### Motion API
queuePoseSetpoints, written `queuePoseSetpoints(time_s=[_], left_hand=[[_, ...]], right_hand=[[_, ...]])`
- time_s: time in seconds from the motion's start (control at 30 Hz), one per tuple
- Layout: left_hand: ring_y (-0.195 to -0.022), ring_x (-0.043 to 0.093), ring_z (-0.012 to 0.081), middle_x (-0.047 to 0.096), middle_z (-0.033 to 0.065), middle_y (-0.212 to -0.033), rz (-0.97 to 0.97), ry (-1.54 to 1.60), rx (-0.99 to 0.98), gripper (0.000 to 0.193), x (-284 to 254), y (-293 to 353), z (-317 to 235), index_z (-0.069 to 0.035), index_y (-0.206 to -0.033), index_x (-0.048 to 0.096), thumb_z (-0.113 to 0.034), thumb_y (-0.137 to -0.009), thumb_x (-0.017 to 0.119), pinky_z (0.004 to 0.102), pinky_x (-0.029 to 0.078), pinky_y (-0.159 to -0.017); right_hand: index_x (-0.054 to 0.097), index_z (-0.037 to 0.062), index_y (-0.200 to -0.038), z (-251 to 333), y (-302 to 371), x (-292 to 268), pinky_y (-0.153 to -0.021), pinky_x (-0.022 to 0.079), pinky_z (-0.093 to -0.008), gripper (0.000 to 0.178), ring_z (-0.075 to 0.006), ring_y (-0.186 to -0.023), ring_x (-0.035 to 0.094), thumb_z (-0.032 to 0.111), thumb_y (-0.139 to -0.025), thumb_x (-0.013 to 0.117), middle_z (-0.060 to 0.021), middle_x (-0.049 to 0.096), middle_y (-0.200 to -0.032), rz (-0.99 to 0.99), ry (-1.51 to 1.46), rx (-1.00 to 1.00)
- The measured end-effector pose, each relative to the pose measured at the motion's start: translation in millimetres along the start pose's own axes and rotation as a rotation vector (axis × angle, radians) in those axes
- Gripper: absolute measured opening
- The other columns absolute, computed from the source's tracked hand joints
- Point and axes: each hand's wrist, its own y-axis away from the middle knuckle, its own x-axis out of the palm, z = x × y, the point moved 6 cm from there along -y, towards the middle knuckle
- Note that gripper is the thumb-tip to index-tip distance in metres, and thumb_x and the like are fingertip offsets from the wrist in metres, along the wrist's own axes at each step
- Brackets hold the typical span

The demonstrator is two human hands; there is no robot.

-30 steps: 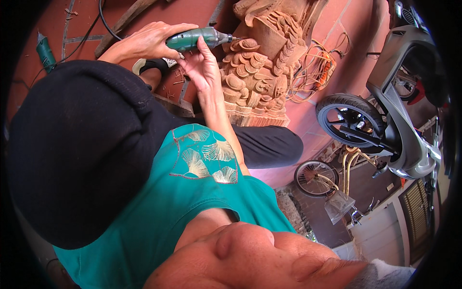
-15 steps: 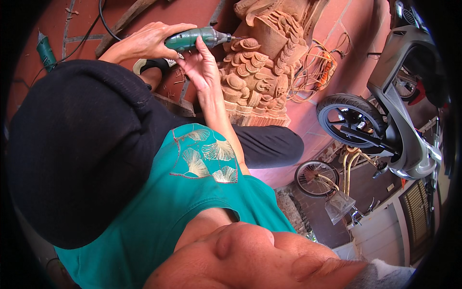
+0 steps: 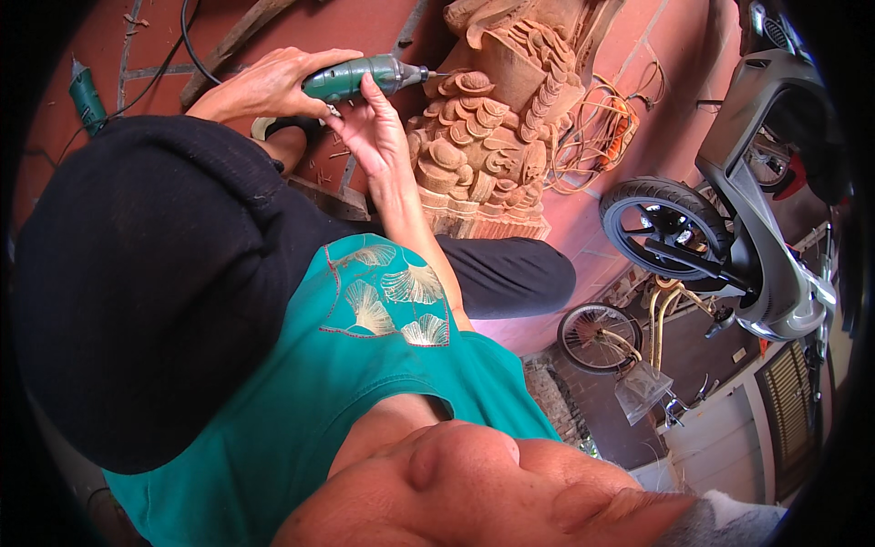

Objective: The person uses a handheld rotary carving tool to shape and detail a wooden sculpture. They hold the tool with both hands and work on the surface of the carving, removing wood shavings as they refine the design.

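A green rotary tool with a thin bit lies level between my two hands. My left hand wraps its rear end from above, back of the hand showing. My right hand comes up from below, palm partly in sight, its thumb pressed to the tool's side; some fingertips are hidden. The bit points right, its tip close to a brown wood carving with rounded, scaly relief. Whether the tip touches the wood, I cannot tell.
A second green handheld tool stands at the far left near a black cord. A wooden piece lies at the top. Right of the carving are a coiled orange cord, a motorcycle wheel and a bicycle wheel. Wood chips dot the red tiles.
Both hands and the rotary tool have shifted slightly left and a little down. The bit has drawn back from the carving's surface detail. The carving has stayed put.
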Motion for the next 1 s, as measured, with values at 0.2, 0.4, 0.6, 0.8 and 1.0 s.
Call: queuePoseSetpoints(time_s=[0.2,0.4,0.6,0.8,1.0], left_hand=[[-0.091,0.073,0.0423,0.075,0.0220,-0.099,0.062,0.005,-0.031,0.085,-0.5,-4.6,-8.5,-0.014,-0.144,0.056,-0.031,-0.067,0.088,0.0491,0.056,-0.079],[-0.090,0.073,0.0425,0.075,0.0212,-0.099,0.077,0.027,-0.068,0.083,-0.3,4.3,-11.5,-0.015,-0.144,0.057,-0.028,-0.067,0.086,0.0499,0.056,-0.079],[-0.091,0.072,0.0429,0.075,0.0209,-0.100,0.059,0.031,-0.047,0.082,-0.3,5.0,-12.4,-0.015,-0.143,0.057,-0.027,-0.067,0.085,0.0496,0.055,-0.079],[-0.090,0.072,0.0430,0.075,0.0208,-0.099,0.085,0.022,-0.062,0.084,0.1,4.3,-14.5,-0.017,-0.144,0.057,-0.026,-0.066,0.086,0.0489,0.055,-0.078],[-0.088,0.072,0.0426,0.075,0.0209,-0.096,0.049,0.059,-0.049,0.082,-1.0,8.0,-16.6,-0.017,-0.144,0.057,-0.021,-0.067,0.084,0.0479,0.055,-0.076]], right_hand=[[0.060,0.0090,-0.130,-5.3,3.0,-4.8,-0.102,0.056,-0.0543,0.040,-0.0264,-0.122,0.063,0.023,-0.096,0.076,-0.0084,0.067,-0.127,-0.011,-0.045,-0.001],[0.060,0.0089,-0.130,-15.1,5.8,-6.5,-0.102,0.055,-0.0534,0.040,-0.0266,-0.121,0.064,0.024,-0.096,0.076,-0.0088,0.068,-0.125,-0.007,-0.053,0.014],[0.060,0.0084,-0.129,-15.9,7.2,-7.0,-0.100,0.057,-0.0518,0.040,-0.0260,-0.120,0.065,0.025,-0.096,0.076,-0.0089,0.069,-0.124,-0.017,-0.049,0.012],[0.060,0.0079,-0.130,-14.7,9.9,-9.1,-0.102,0.056,-0.0521,0.041,-0.0261,-0.121,0.064,0.024,-0.096,0.076,-0.0096,0.069,-0.124,-0.021,-0.045,-0.006],[0.059,0.0069,-0.131,-15.9,12.9,-6.0,-0.105,0.054,-0.0526,0.040,-0.0265,-0.123,0.063,0.023,-0.097,0.075,-0.0102,0.068,-0.126,-0.010,-0.056,-0.002]])
